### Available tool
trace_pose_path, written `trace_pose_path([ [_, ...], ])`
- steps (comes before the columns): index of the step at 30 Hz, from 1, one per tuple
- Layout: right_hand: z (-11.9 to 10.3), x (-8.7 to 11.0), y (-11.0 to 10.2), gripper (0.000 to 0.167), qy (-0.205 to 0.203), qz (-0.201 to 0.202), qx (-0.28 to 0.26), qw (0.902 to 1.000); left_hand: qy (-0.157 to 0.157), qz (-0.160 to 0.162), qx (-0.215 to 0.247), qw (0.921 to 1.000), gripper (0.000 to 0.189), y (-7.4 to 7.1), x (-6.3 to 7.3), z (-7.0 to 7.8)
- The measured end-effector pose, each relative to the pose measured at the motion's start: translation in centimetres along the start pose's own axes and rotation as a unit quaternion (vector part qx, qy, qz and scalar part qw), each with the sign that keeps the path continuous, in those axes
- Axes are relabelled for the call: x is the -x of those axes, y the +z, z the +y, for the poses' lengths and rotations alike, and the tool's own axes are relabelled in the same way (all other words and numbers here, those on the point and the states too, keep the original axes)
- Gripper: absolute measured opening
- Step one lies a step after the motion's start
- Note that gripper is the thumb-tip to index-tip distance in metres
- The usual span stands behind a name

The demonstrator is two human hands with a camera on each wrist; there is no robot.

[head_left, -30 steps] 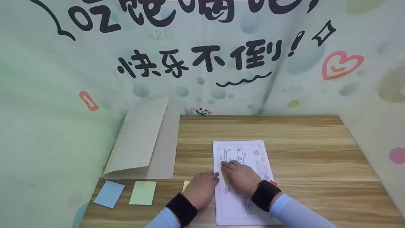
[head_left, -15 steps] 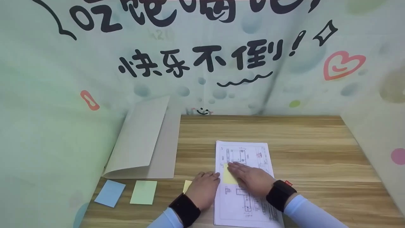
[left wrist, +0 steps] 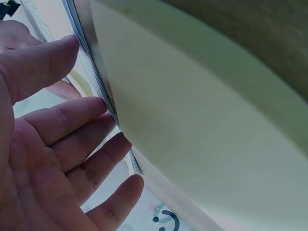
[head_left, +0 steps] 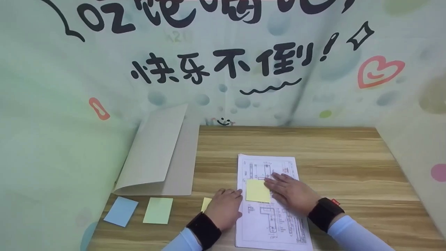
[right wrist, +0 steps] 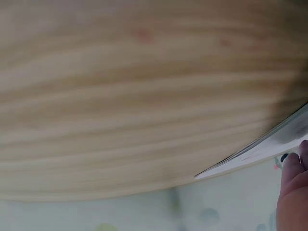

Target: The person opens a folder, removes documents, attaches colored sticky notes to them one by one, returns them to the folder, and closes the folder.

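Note:
A stack of printed drawing sheets [head_left: 254, 230] lies on the wooden table, with a yellow sticky note [head_left: 257, 191] flat on its top sheet, left of centre. My right hand [head_left: 294, 193] rests on the sheets with fingers extended, fingertips right at the note's right edge. At the stack's left edge, my left hand [head_left: 224, 209] touches the paper with its fingertips. In the left wrist view the left fingers [left wrist: 101, 163] are relaxed and spread along the paper edge. Only a few right-hand fingers [right wrist: 293, 168] show at the right wrist view's corner.
A pale folder [head_left: 153, 150] stands half open at the back left. Before it lie a blue sticky note [head_left: 121, 211] and a green sticky note [head_left: 158, 210]. Another yellow note [head_left: 206, 203] is partly covered by my left hand. A printed curtain [head_left: 223, 69] encloses the wooden table [head_left: 334, 157].
My right hand has slid rightward across the yellow note, uncovering it fully on the top sheet. The left hand has stayed at the stack's left edge.

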State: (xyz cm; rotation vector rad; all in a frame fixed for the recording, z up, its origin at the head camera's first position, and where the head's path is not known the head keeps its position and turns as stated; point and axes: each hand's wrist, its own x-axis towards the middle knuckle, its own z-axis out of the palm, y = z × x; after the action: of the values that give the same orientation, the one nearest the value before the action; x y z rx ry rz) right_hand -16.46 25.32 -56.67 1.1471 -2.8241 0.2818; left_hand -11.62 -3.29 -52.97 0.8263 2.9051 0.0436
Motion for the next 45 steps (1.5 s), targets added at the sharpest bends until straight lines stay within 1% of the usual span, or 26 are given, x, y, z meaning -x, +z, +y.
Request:
trace_pose_path([
  [6,0.9,0.5,0.2,0.047,-0.025,0.032,0.026,0.9988,-0.003,-0.004,0.01,0.9999,0.051,0.0,0.0,-0.1],
  [9,1.0,0.6,0.2,0.048,-0.034,0.036,0.039,0.998,-0.003,-0.004,0.008,1.0,0.05,0.1,-0.1,-0.1],
  [11,1.0,0.8,0.1,0.049,-0.032,0.034,0.044,0.9979,-0.004,-0.003,0.007,1.0,0.05,0.2,-0.2,-0.1],
  [14,1.1,1.1,-0.2,0.05,-0.015,0.029,0.044,0.9985,-0.003,-0.002,0.007,1.0,0.05,0.3,-0.3,0.0],
  [17,1.2,1.6,-0.6,0.051,0.012,0.022,0.034,0.9991,-0.005,-0.004,0.014,0.9999,0.05,0.4,-0.3,-0.1],
  [22,1.2,2.1,-1.0,0.053,0.057,0.012,0.023,0.998,-0.009,0.003,0.047,0.9989,0.046,0.3,-0.3,-0.6],
  [25,1.2,2.2,-1.1,0.055,0.074,0.005,0.021,0.9971,-0.012,0.021,0.068,0.9974,0.04,0.3,-0.3,-1.1],
  [28,1.0,2.1,-1.3,0.056,0.082,0.001,0.018,0.9965,-0.023,0.05,0.091,0.9943,0.032,0.2,0.0,-1.9],
  [30,1.0,2.1,-1.4,0.056,0.084,0.0,0.018,0.9963,-0.041,0.069,0.108,0.9909,0.029,0.2,0.5,-2.8],
  [32,1.0,2.1,-1.5,0.056,0.083,-0.001,0.02,0.9963,-0.063,0.087,0.124,0.9864,0.026,0.0,1.4,-3.9],
  [33,0.9,2.1,-1.5,0.056,0.083,-0.002,0.02,0.9964,-0.078,0.096,0.129,0.9839,0.024,-0.1,1.9,-4.5],
  [35,0.9,2.2,-1.5,0.057,0.084,-0.005,0.021,0.9963,-0.119,0.113,0.132,0.9777,0.023,-0.2,3.0,-5.8],
  [37,0.9,2.2,-1.5,0.057,0.083,-0.004,0.021,0.9964,-0.154,0.138,0.111,0.9721,0.023,-0.2,4.3,-7.3],
  [39,0.9,2.2,-1.4,0.057,0.084,-0.002,0.02,0.9962,-0.198,0.157,0.082,0.964,0.021,-0.1,5.4,-8.7],
  [40,0.9,2.2,-1.4,0.057,0.085,0.0,0.02,0.9962,-0.219,0.16,0.065,0.9602,0.02,-0.1,6.0,-9.3],
  [42,1.0,2.3,-1.4,0.056,0.086,0.005,0.017,0.9962,-0.252,0.164,0.032,0.9533,0.016,-0.2,7.2,-10.5],
  [44,1.0,2.3,-1.3,0.057,0.089,0.006,0.014,0.9959,-0.287,0.151,0.019,0.9457,0.017,-0.3,8.1,-11.4],
  [45,1.0,2.3,-1.3,0.057,0.091,0.007,0.013,0.9957,-0.304,0.138,0.019,0.9423,0.021,-0.5,8.6,-11.8],
])
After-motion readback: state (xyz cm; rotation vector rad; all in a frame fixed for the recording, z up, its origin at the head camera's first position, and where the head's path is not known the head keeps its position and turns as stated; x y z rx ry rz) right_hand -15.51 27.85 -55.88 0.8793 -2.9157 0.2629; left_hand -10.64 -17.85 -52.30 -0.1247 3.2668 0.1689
